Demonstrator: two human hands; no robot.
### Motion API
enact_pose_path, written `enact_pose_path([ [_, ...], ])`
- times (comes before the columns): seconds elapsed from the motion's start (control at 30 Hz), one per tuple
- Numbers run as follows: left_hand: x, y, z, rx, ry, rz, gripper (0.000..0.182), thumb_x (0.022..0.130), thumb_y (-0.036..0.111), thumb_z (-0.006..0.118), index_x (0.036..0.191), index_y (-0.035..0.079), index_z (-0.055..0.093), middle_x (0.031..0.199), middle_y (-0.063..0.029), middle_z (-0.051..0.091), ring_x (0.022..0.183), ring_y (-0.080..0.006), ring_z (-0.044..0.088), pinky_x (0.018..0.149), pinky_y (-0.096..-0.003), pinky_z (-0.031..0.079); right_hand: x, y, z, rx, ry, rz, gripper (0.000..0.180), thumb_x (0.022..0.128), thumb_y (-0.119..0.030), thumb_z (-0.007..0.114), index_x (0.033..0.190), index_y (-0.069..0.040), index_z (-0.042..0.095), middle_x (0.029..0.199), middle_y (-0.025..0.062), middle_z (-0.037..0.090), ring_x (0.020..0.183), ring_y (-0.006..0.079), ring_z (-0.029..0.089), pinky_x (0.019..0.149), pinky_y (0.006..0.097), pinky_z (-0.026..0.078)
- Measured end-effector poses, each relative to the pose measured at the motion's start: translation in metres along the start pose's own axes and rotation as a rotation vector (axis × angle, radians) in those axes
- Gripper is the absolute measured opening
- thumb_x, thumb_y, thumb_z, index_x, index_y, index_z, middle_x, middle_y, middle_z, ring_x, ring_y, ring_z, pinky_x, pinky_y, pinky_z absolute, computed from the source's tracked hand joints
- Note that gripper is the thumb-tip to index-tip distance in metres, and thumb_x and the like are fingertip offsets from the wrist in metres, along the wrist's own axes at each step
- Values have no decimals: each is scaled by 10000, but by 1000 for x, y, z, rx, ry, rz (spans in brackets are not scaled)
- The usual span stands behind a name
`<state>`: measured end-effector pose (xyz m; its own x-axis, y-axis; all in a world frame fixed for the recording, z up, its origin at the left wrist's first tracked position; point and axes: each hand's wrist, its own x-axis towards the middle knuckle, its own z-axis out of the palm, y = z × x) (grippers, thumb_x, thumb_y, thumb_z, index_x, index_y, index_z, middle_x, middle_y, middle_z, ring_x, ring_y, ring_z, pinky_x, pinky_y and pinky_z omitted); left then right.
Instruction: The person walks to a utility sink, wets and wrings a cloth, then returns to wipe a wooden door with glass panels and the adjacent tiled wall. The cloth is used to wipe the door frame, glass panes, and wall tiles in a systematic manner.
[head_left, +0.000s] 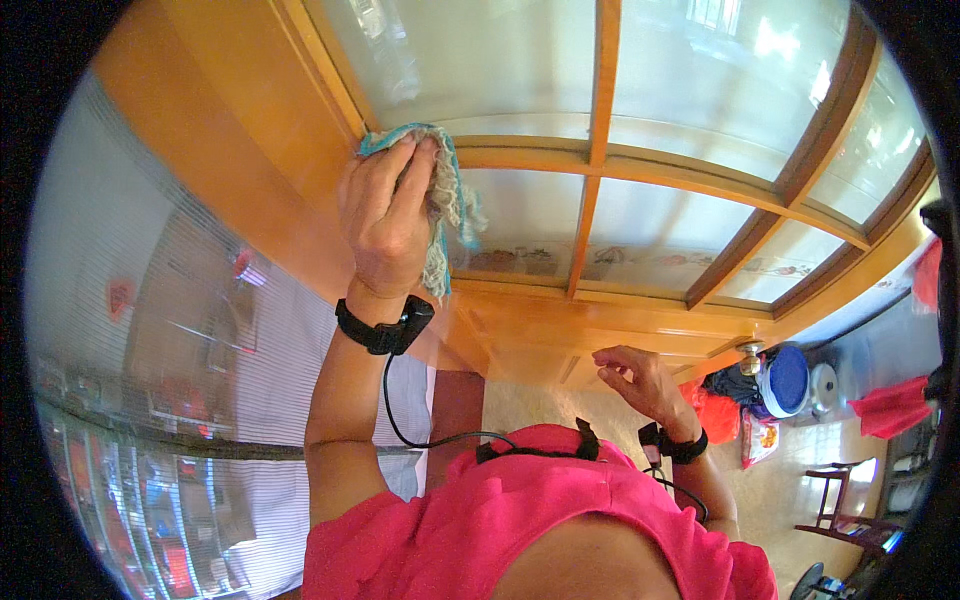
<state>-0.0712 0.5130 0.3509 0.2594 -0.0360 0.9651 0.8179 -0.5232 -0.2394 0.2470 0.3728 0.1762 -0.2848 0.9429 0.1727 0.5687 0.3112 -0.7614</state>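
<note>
My left hand (390, 214) is raised and presses a beige cloth with a blue edge (448, 199) against the corner of a wooden door with glass panes (600, 161), where the frame meets a window bar. Part of the cloth hangs down beside the fingers. Lower and to the right, my right hand (634, 379) is in front of the door's lower wooden part, fingers loosely bent, holding nothing. Black bands with small devices and cables circle both wrists.
A round metal door knob (750, 358) juts from the door's right side. Behind it are a bucket with a blue top (787, 380), red and black bags, and a lidded pot (823, 384). A dark wooden chair (836, 502) stands at lower right. Ribbed translucent sheeting (262, 405) is at left.
</note>
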Motion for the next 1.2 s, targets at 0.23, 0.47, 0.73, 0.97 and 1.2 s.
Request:
enact_pose_path([
  [0.23, 13, 29, 9, -131, -17, 68, 255, 749, -18, 733, 999, 31, 738, 977, -88, 673, 892, -264, 656, 783, -397, 510, -14, 8, -10, 3, 37, 26, 233, 931, -145, 680, 1122, -11, 697, 978, 132, 737, 799, 233, 713, 704, 336, 571],
  [0.47, 34, 81, 31, -281, -3, 157, 246, 746, 12, 687, 991, 11, 676, 988, -88, 637, 898, -264, 631, 790, -392, 488, -31, 10, -13, 42, 75, 86, 226, 922, -119, 694, 1119, -9, 709, 999, 103, 750, 862, 194, 707, 736, 316, 555],
  [0.73, 19, 43, 12, -152, -85, 90, 256, 797, 17, 674, 1046, 59, 717, 1020, -68, 664, 942, -273, 639, 852, -414, 462, -23, 10, -10, 13, 28, 66, 214, 926, -120, 693, 1109, -12, 711, 990, 99, 753, 876, 181, 709, 723, 309, 545],
  [0.97, -6, -4, -35, 79, -7, -89, 294, 770, -39, 668, 1056, 21, 704, 1048, -81, 667, 1010, -294, 627, 874, -427, 446, -15, 8, 6, 38, 6, -34, 238, 923, -154, 692, 1108, -7, 717, 970, 134, 747, 778, 229, 705, 696, 338, 565],
  [1.2, 1, -15, -50, -16, -18, -423, 733, 856, 293, 656, 1418, -92, 383, 1448, -276, 389, 1368, -481, 323, 1120, -579, 234, -7, -3, 15, 41, -58, -59, 227, 937, -170, 686, 1108, -25, 726, 995, 131, 747, 759, 223, 696, 685, 337, 563],
])
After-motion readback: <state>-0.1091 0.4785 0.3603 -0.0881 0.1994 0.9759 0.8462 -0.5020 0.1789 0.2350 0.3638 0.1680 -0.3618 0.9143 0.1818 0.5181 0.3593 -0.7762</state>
